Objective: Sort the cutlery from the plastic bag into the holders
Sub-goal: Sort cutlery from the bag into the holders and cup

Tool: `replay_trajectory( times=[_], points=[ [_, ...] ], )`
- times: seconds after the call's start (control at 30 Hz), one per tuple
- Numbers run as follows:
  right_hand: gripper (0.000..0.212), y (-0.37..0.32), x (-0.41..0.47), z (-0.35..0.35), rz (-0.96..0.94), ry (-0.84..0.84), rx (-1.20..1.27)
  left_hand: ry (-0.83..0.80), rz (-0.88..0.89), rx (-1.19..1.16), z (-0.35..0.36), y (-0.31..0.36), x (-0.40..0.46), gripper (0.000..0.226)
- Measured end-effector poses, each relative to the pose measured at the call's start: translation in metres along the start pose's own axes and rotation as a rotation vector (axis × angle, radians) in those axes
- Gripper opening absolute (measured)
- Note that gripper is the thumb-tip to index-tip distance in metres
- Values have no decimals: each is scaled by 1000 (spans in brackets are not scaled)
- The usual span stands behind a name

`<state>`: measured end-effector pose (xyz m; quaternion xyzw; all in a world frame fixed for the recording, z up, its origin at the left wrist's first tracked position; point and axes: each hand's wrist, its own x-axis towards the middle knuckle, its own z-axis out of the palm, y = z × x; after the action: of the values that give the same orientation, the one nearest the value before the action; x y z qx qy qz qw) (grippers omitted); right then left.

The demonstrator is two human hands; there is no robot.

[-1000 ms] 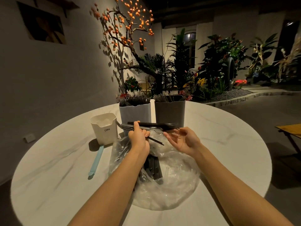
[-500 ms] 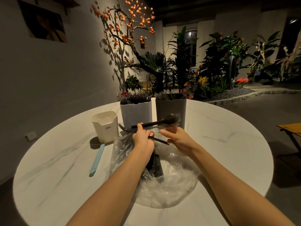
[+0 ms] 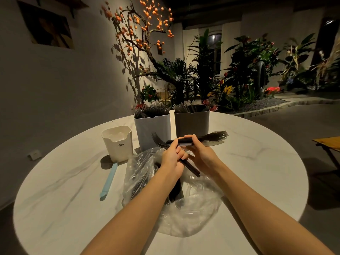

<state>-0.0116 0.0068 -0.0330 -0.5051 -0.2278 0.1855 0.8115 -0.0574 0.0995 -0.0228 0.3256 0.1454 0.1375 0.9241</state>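
Note:
A clear plastic bag (image 3: 191, 208) lies open on the round white table (image 3: 257, 162), with dark cutlery inside. My left hand (image 3: 172, 159) grips black forks (image 3: 158, 141) whose tines point up and left above the bag. My right hand (image 3: 199, 153) holds a bundle of black forks (image 3: 215, 137) level, tines pointing right, just in front of the holders. Behind my hands stand a pale grey holder (image 3: 152, 129) and a dark grey holder (image 3: 191, 122), both stuffed with dark cutlery. A smaller white holder (image 3: 117, 142) stands to the left.
A light blue utensil (image 3: 108, 179) lies on the table in front of the white holder. Potted plants and a branch with orange fruits fill the space beyond the table's far edge. A wooden stool (image 3: 329, 142) stands off to the right.
My right hand has closed on the fork bundle and drawn it right and slightly up. The left hand keeps its forks, now raised a little above the bag.

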Motion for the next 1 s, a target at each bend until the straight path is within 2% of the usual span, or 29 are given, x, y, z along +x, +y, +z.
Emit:
replay_trajectory(
  times=[0.13, 0.27, 0.4, 0.5, 0.6, 0.7, 0.83, 0.93, 1.0],
  points=[
    [41, 0, 0, -5, -31, 46, 60, -60, -41, 71, 0, -1, -2, 25],
    [31, -6, 2, -6, -33, 188, 256, -21, -20, 144, 5, 0, -5, 20],
    [27, -14, 4, -10, -24, 308, 367, 3, -1, 145, 4, 3, -4, 29],
    [27, -16, 6, -12, -19, 307, 450, 27, -13, 168, 2, 3, -1, 23],
    [26, -17, 6, -11, -17, 311, 433, 56, 13, 283, 2, 1, 0, 14],
    [25, -19, 5, -11, -29, 332, 362, 76, 57, 556, 2, -3, -2, 11],
    [31, -20, 5, -13, -12, 324, 299, 97, 180, 833, 3, -6, -4, 24],
    [28, -19, 3, -15, 17, 281, 230, 95, 236, 865, 2, -6, -3, 27],
    [27, -17, 1, -16, 48, 209, 202, 49, 190, 779, 2, -4, -4, 26]
  ],
)
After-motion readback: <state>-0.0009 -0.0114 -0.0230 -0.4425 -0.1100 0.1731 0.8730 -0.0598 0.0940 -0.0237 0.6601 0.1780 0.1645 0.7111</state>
